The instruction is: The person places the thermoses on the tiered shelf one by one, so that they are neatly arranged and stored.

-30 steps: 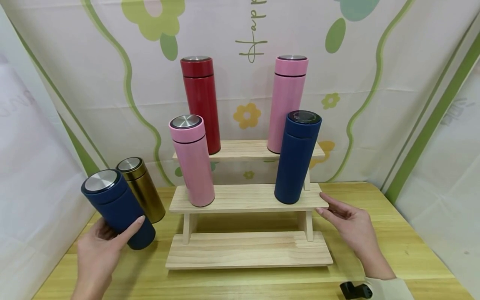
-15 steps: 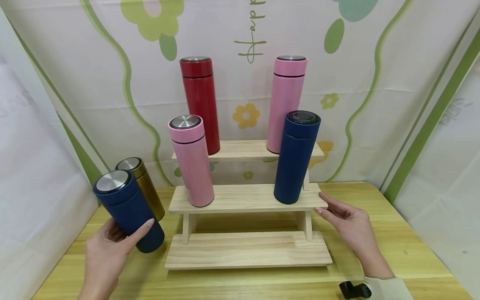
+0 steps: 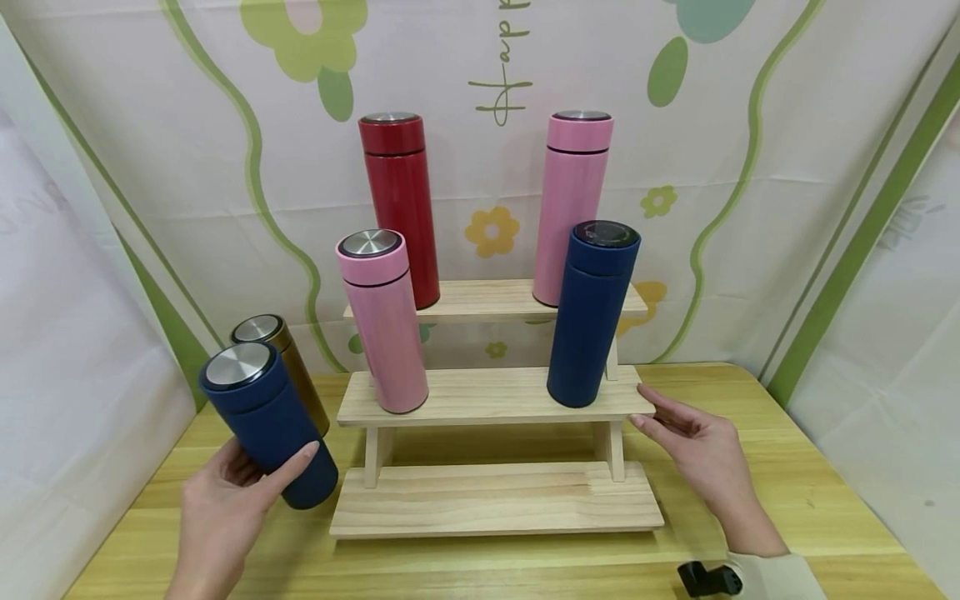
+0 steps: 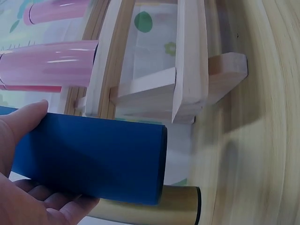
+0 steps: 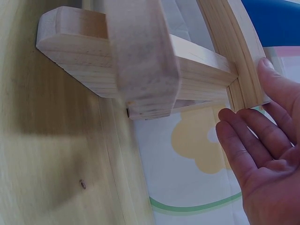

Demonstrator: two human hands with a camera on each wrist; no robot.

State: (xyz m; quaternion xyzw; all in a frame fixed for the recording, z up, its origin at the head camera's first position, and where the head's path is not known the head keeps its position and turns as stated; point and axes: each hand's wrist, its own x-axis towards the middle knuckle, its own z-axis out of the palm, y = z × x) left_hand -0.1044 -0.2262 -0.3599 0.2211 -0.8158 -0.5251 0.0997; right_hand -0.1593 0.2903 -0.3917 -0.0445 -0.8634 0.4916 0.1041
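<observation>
My left hand (image 3: 228,508) grips a dark blue thermos (image 3: 273,425) with a steel-topped lid. The thermos leans, held off the table left of a three-step wooden display stand (image 3: 495,504). In the left wrist view, the blue thermos (image 4: 93,157) lies across the palm, thumb on one side and fingers on the other. A gold thermos (image 3: 300,367) stands behind it, partly hidden. My right hand (image 3: 701,450) holds the right end of the stand's middle shelf between thumb and index finger; the other fingers (image 5: 239,145) extend below the board (image 5: 246,56) in the right wrist view.
On the middle shelf stand a pink thermos (image 3: 386,333) at left and a dark blue thermos (image 3: 592,325) at right. Behind them, a red thermos (image 3: 405,208) and another pink thermos (image 3: 573,200) occupy the top shelf. Patterned cloth (image 3: 495,167) surrounds the wooden table (image 3: 810,500).
My left hand has carried the blue thermos to the right and slightly down, closer to the stand, covering more of the gold thermos. My right hand stays at the shelf end.
</observation>
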